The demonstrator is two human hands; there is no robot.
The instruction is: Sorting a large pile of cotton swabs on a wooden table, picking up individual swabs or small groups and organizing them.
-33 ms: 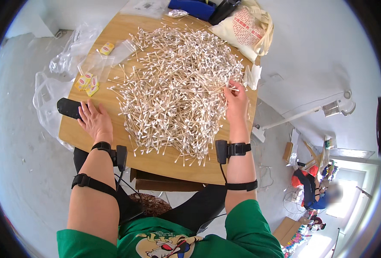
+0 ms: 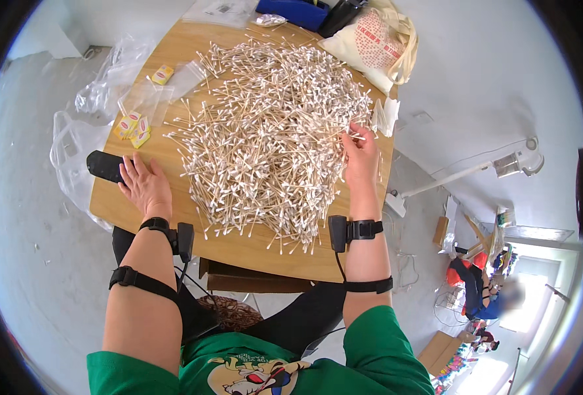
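A wide heap of cotton swabs (image 2: 265, 145), with pale wooden sticks and white tips, covers the middle of the wooden table (image 2: 252, 253). At the heap's right edge, my right hand (image 2: 362, 157) has its fingers bent together around a few cotton swabs; the exact number is hidden. My left hand (image 2: 147, 187) lies flat on the table's left side, fingers stretched out. Its fingertips rest on the end of a flat black object (image 2: 105, 166) with rounded corners, perhaps a phone.
Small yellow boxes (image 2: 133, 126) and clear zip bags (image 2: 148, 99) lie at the left. A cream cloth bag (image 2: 364, 46), a blue case (image 2: 295, 12) and a crumpled white tissue (image 2: 387, 117) line the far right. A white plastic bag (image 2: 74, 155) hangs past the left edge.
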